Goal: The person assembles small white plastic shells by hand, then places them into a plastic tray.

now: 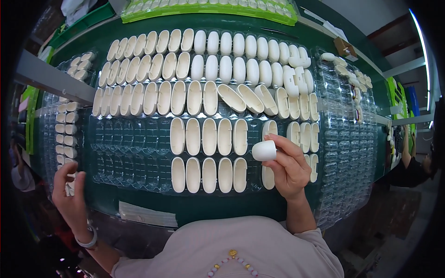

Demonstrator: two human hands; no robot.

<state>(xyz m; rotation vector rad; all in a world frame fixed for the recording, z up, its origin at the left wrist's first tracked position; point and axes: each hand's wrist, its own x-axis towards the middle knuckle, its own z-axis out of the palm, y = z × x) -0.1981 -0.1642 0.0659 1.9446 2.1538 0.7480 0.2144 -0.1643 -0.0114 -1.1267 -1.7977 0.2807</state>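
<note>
White rounded shell (264, 151) was pinched between the thumb and fingers of the right hand (291, 173), held over the right part of the clear tray (130, 139), near rows of hollow cream shells (209, 136). At far left, the left hand (70, 204) stood with thumb and fingers curled and parted beside small white pieces (70, 152); whether it gripped any, I could not tell

The small rounded plastic cap (264, 151) is plain white. The long hollow oval plastic shells (209, 136) are cream-coloured inside, while the turned-over oval plastic shells (225, 43) show plain white. The ribbed transparent plastic tray (134, 153) is colourless over the dark green flat surface (199, 206). The long plastic tray (208, 14) is bright lime green. The cloth shirt (199, 243) is pale pink.
</note>
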